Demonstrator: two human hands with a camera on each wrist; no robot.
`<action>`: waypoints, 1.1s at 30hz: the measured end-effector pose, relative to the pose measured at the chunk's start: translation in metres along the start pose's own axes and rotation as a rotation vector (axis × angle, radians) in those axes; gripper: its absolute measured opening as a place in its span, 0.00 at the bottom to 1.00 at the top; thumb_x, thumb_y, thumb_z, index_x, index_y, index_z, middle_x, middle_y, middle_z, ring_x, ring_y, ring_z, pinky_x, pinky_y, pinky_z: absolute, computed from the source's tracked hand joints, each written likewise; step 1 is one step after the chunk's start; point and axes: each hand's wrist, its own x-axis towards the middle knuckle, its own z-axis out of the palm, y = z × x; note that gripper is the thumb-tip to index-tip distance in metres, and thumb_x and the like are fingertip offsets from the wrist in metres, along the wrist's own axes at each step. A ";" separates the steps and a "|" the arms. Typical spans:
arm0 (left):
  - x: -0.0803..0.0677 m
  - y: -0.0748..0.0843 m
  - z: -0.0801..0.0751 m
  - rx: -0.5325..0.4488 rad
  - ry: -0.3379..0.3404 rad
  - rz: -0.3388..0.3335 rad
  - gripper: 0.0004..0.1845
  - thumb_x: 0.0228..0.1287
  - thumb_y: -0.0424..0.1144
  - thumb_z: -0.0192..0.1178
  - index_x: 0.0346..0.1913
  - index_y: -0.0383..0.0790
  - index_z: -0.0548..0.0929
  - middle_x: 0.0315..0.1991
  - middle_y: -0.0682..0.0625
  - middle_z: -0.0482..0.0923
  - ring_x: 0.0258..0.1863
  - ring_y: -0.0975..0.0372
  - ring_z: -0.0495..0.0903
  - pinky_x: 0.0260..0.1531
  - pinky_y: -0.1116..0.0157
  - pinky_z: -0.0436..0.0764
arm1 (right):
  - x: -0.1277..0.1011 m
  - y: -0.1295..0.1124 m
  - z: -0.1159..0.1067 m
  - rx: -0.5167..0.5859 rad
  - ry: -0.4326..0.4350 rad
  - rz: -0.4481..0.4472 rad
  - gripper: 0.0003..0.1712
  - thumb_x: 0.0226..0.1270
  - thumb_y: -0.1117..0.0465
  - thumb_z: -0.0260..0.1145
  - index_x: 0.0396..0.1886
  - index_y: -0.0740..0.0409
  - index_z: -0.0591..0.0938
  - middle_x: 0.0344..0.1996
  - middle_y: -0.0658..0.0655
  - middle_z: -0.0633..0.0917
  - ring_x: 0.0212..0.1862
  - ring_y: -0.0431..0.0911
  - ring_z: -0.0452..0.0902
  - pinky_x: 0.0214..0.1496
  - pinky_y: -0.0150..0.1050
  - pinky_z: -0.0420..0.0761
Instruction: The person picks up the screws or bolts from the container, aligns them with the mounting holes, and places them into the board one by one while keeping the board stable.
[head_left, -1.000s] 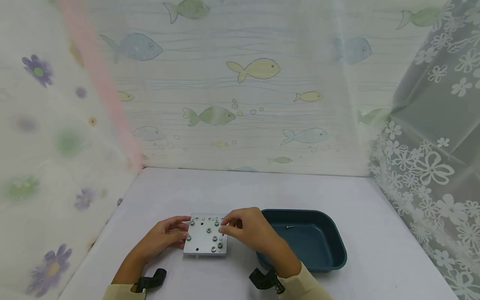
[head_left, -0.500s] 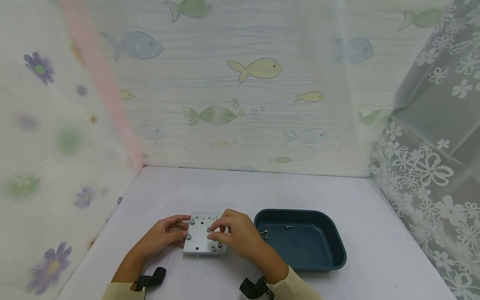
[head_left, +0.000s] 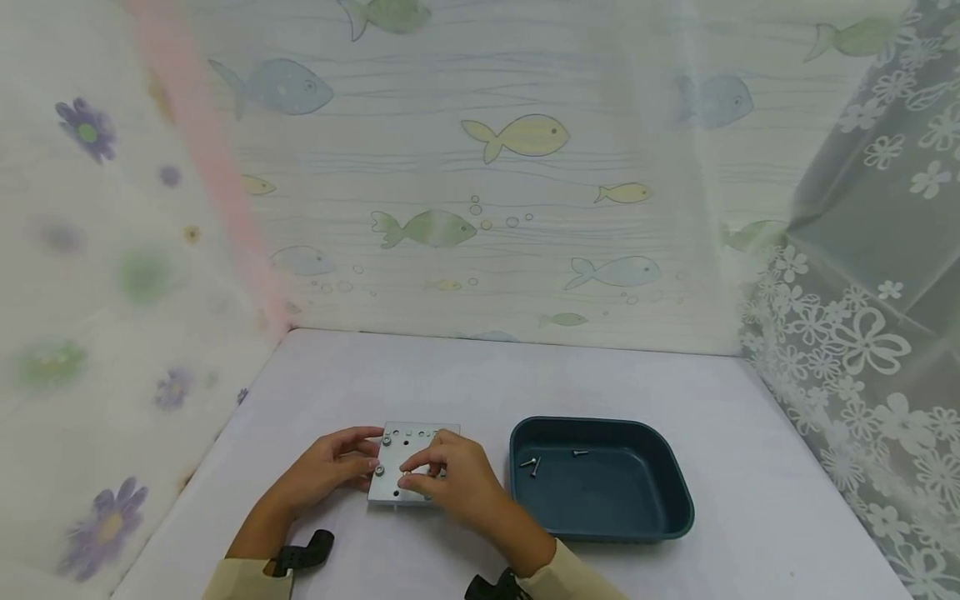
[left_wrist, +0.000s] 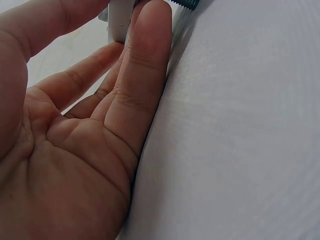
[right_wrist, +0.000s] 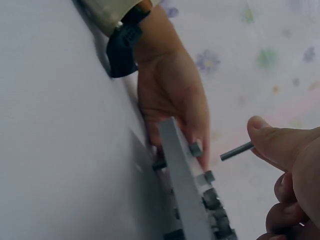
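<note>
A silver-grey metal plate dotted with darker grey bolt heads lies on a plain pale lilac-white tabletop, and to its right sits a dark teal tray holding a few shiny silver screws. The far backdrop is cream with pastel fish in yellow, green and blue; the left curtain shows blurred purple and green flowers beside a pink stripe, and the right one is grey with white lace flowers. Both sleeves are pale cream, with black wrist straps.

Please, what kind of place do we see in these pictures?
Probably a small tabletop recording booth, not a real workshop: a white table closed in by fish-print sheets and a lace curtain, with only a metal plate and a teal tray on it.
</note>
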 end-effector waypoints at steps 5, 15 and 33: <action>0.000 0.002 0.000 0.014 -0.007 0.012 0.36 0.69 0.41 0.69 0.74 0.34 0.69 0.56 0.36 0.79 0.49 0.52 0.86 0.42 0.59 0.90 | 0.000 0.003 0.010 0.017 0.014 -0.001 0.09 0.58 0.50 0.81 0.39 0.41 0.94 0.25 0.40 0.74 0.29 0.34 0.67 0.27 0.27 0.68; 0.000 0.001 -0.001 0.015 -0.012 0.018 0.35 0.69 0.41 0.69 0.74 0.33 0.69 0.57 0.35 0.78 0.49 0.52 0.86 0.42 0.59 0.90 | 0.001 0.008 0.026 -0.005 0.063 -0.017 0.08 0.58 0.50 0.81 0.37 0.41 0.94 0.23 0.39 0.74 0.27 0.31 0.66 0.26 0.25 0.67; -0.001 0.000 -0.002 0.030 -0.014 0.033 0.34 0.70 0.41 0.67 0.74 0.34 0.69 0.57 0.35 0.78 0.50 0.53 0.85 0.43 0.60 0.89 | -0.001 0.007 0.030 -0.159 0.039 -0.119 0.08 0.58 0.46 0.79 0.37 0.39 0.94 0.20 0.36 0.72 0.26 0.28 0.62 0.27 0.23 0.65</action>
